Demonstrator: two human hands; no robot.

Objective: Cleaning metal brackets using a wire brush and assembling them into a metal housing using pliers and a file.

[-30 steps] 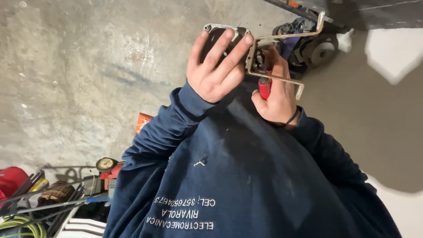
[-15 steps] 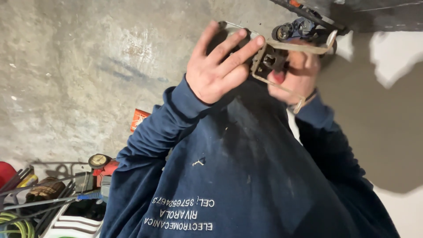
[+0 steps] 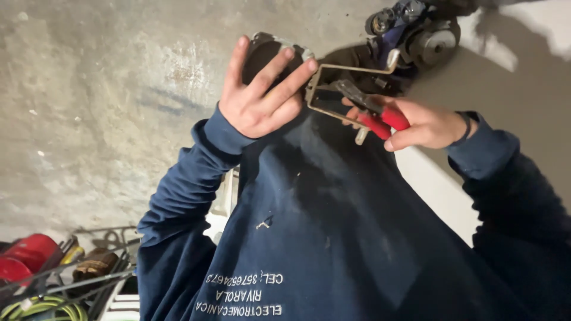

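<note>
My left hand (image 3: 262, 104) is raised in front of my dark blue sweatshirt (image 3: 333, 238). Its spread fingers press around a round dark part (image 3: 264, 50). A bent metal strap bracket (image 3: 324, 77) sticks out from that part to the right. My right hand (image 3: 425, 125) grips red-handled pliers (image 3: 380, 116). The dark jaws of the pliers reach into the bracket's frame, close to my left fingertips. The back of the round part is hidden by my left hand.
A dark power tool with a round disc, like an angle grinder (image 3: 419, 35), lies on the concrete floor (image 3: 101, 107) just beyond the hands. At the bottom left is a heap of tools: a red object (image 3: 27, 255), metal rods (image 3: 89, 276) and a green coiled cable (image 3: 41, 309).
My right hand has moved right and away from the left, and the red pliers now show fully with their jaws at the bracket. The left hand keeps hold of the round part.
</note>
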